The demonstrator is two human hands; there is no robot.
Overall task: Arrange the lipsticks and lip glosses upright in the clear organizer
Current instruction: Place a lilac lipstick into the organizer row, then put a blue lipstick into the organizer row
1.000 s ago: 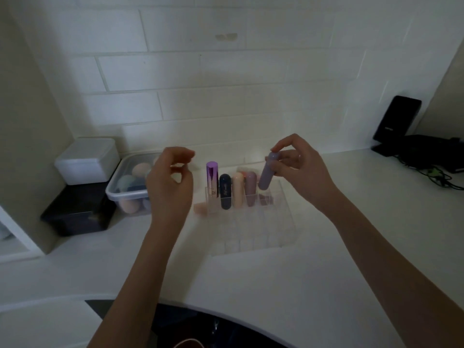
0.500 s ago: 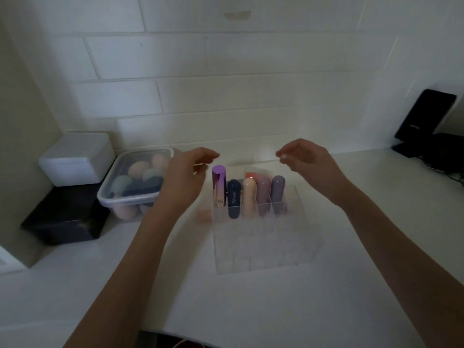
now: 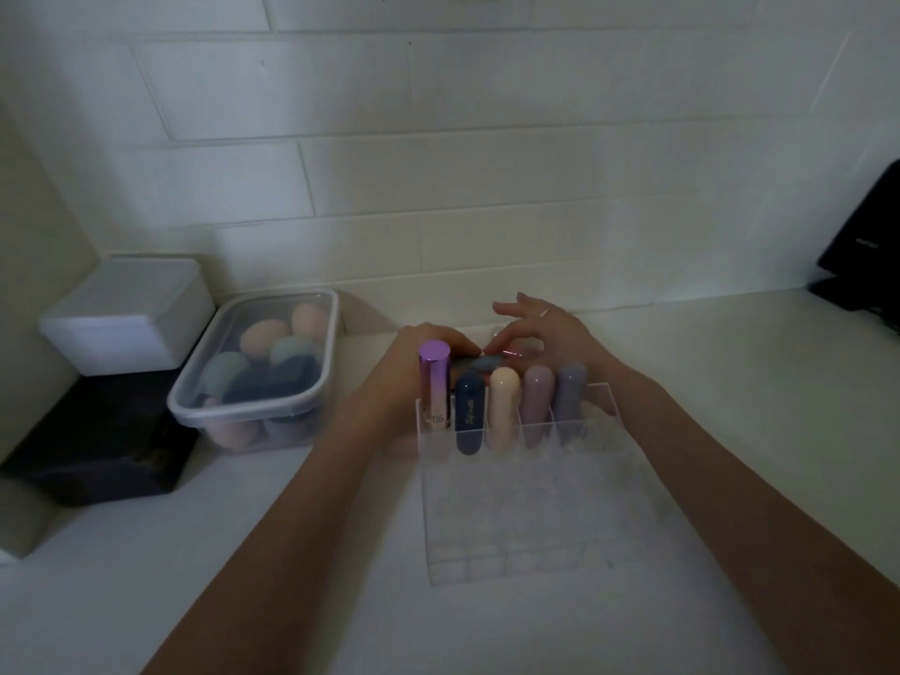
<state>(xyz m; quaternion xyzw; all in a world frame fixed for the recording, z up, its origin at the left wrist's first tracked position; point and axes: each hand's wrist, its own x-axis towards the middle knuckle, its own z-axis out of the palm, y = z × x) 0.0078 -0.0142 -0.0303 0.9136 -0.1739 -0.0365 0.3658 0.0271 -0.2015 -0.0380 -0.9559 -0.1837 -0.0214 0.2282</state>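
Note:
A clear organizer (image 3: 526, 509) stands on the white counter. Its back row holds several upright tubes: a metallic purple lipstick (image 3: 433, 382), a navy one (image 3: 469, 414), a cream one (image 3: 503, 406), a mauve one (image 3: 537, 399) and a lavender one (image 3: 571, 394). Both hands are low behind that row. My left hand (image 3: 414, 355) rests its fingertips on a grey-blue tube (image 3: 479, 365) lying on the counter; the upright tubes hide its grip. My right hand (image 3: 550, 333) has its fingers spread, with the fingertips at a small pink item (image 3: 511, 353).
A clear lidded tub of makeup sponges (image 3: 253, 377) sits left of the organizer. Further left, a white box (image 3: 126, 314) is stacked on a black box (image 3: 97, 445). A black device (image 3: 862, 246) stands at the right edge. The tiled wall is close behind.
The lavender tube went from my right hand into the back row. Both hands then dropped from above the organizer to the counter behind it. The view has moved closer.

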